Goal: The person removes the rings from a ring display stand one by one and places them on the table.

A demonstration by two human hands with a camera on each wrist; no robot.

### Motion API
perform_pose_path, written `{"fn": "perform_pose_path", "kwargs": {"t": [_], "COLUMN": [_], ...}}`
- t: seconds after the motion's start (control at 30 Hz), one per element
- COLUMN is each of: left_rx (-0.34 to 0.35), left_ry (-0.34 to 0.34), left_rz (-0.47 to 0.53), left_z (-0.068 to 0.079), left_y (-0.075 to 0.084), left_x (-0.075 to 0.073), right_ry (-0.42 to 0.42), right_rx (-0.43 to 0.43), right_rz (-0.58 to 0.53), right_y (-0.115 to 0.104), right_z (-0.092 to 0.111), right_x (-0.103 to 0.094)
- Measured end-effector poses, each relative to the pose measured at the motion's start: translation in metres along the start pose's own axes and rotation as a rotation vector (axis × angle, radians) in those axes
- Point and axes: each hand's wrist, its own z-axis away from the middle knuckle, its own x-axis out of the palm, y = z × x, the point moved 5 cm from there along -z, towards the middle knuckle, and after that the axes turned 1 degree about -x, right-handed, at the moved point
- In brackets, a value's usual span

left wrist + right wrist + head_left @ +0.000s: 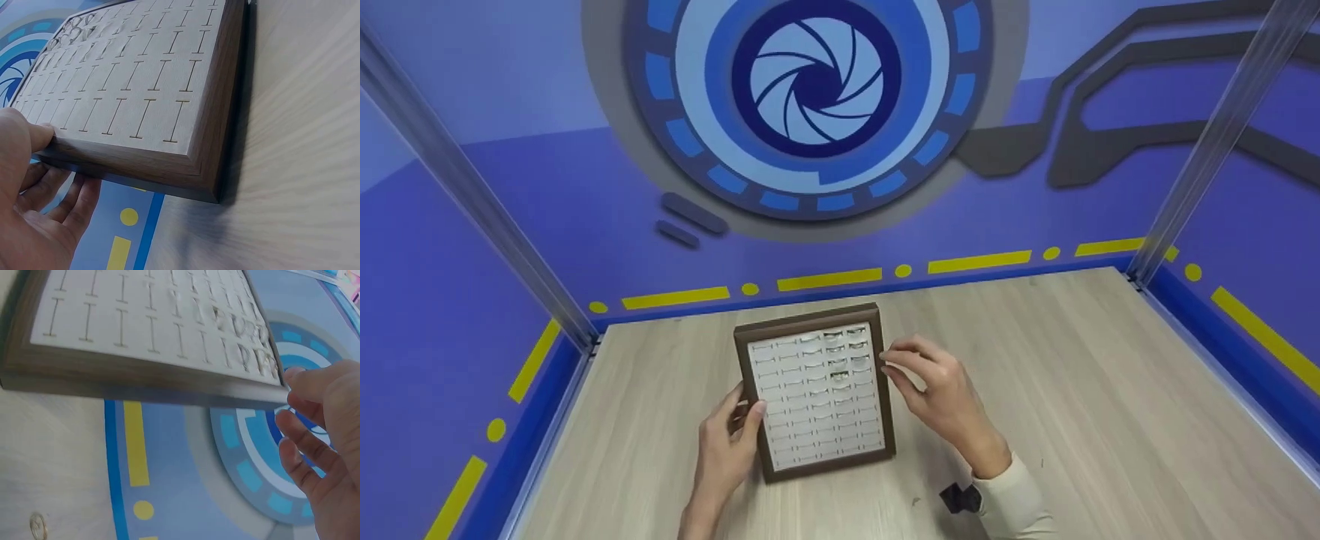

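Note:
A ring display tray (821, 394) with a dark brown wooden frame and a white slotted pad stands tilted up, facing me. Several silvery rings (840, 375) fill slots at its upper right; other slots hold none. My left hand (726, 442) grips the left side of the frame, thumb on the front edge and fingers behind, also plain in the left wrist view. At the opposite side, fingertips of my right hand (941, 386) are right at the frame's upper right edge. Its fingers are bent loosely, and the right wrist view shows them apart, with nothing seen between them.
Under the tray is a light wood table (1057, 375). A small ring-like piece (38, 526) lies on it in the right wrist view. Blue printed panels (547, 225) with metal corner posts (1207, 142) enclose the back and sides. A black piece (960, 497) sits at my right cuff.

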Motion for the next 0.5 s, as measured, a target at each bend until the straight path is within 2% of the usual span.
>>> {"fn": "perform_pose_path", "kwargs": {"t": [0.27,0.5], "left_rx": [0.001,0.033], "left_ry": [-0.002,-0.002], "left_rz": [0.005,0.003], "left_z": [0.000,0.001], "left_y": [0.000,0.001], "left_x": [0.000,-0.002], "right_ry": [-0.005,0.011], "right_rx": [-0.019,-0.011], "right_rz": [0.047,0.064], "right_y": [-0.001,-0.004], "right_z": [0.004,0.004], "right_x": [0.021,0.035]}}
